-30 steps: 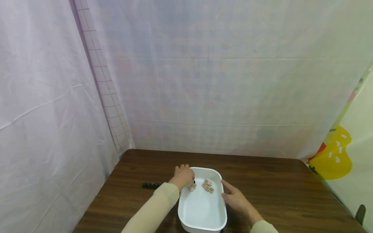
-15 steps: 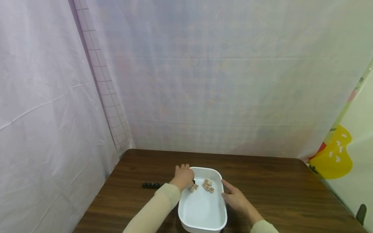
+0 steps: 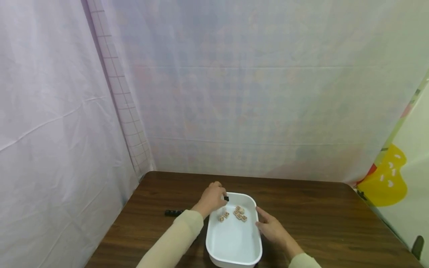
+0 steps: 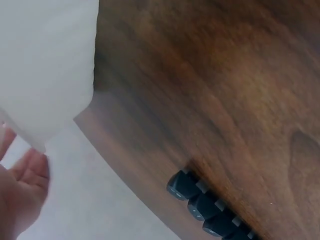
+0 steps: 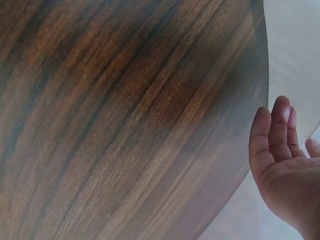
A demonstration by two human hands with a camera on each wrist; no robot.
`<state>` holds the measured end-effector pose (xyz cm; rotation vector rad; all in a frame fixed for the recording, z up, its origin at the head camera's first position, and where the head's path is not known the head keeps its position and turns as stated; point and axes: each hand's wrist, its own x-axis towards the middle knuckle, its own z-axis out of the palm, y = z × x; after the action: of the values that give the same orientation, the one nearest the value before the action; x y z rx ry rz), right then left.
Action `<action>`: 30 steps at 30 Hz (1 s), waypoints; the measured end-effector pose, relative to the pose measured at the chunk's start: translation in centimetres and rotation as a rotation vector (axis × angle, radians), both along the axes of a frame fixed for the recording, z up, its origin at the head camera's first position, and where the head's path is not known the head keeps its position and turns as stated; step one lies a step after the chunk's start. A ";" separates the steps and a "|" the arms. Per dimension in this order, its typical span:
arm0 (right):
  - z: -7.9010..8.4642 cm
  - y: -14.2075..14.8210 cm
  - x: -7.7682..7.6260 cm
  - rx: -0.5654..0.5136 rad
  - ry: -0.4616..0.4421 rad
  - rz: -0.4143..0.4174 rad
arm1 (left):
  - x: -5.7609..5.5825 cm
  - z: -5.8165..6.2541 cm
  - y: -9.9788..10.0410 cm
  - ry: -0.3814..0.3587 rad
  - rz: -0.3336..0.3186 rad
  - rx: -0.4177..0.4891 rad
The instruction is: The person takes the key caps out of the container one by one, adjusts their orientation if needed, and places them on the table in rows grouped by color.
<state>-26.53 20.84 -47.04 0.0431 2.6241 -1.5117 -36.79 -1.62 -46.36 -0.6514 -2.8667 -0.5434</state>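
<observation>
A white rectangular tub (image 3: 231, 243) stands on the brown table, with several small tan blocks (image 3: 240, 214) bearing dark square marks lying on its floor. Over the tub's far left corner, my left hand (image 3: 212, 199) pinches a small black block (image 3: 226, 198); two tan blocks (image 3: 223, 217) lie just below it. In the left wrist view, the fingers (image 4: 36, 172) show partly behind the tub's wall (image 4: 45, 65). My right hand (image 3: 273, 230) grips the tub's right rim, and its fingers (image 5: 280, 125) are fairly straight along the outside in the right wrist view.
Left of the tub, a row of black blocks (image 4: 205, 207) with small pale marks lies on the wooden table (image 3: 311, 212), partly hidden by the left arm in the head view. White curtains (image 3: 254, 111) hang behind and at the sides. A dark rounded object (image 3: 417, 246) shows at far right.
My left hand has risen and moved away from me, the black block showing more at its fingertips. Two tan blocks below it have come into fuller view. The right hand stays on the rim.
</observation>
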 end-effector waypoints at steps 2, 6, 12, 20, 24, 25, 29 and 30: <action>0.0 0.0 0.0 -0.001 0.005 0.005 | -0.1 0.2 -0.3 -0.005 -0.032 0.098; -0.1 -0.1 -0.1 -0.018 0.015 -0.005 | -0.3 0.4 -0.7 -0.058 -0.058 0.239; -0.1 -0.2 0.0 -0.027 0.031 -0.009 | -0.2 0.3 -1.0 -0.079 -0.063 0.274; -0.1 0.0 0.0 -0.012 0.007 0.023 | -0.4 0.2 -1.4 -0.042 -0.086 0.325; -0.1 0.1 -0.1 -0.022 0.024 0.021 | -0.6 0.2 -1.6 -0.050 -0.086 0.359; -0.2 0.1 -0.1 -0.020 0.029 0.024 | -0.6 0.2 -1.7 -0.057 -0.086 0.368; -0.4 0.2 -0.2 -0.031 0.037 0.036 | -0.6 0.3 -1.9 -0.094 -0.096 0.403; -0.5 0.3 -0.3 -0.036 0.038 0.039 | -0.5 0.3 -1.9 -0.102 -0.097 0.411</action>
<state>-26.79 21.15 -47.56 -0.0397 2.6100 -1.5615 -37.34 -3.51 -46.05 -0.7064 -2.6924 -1.1692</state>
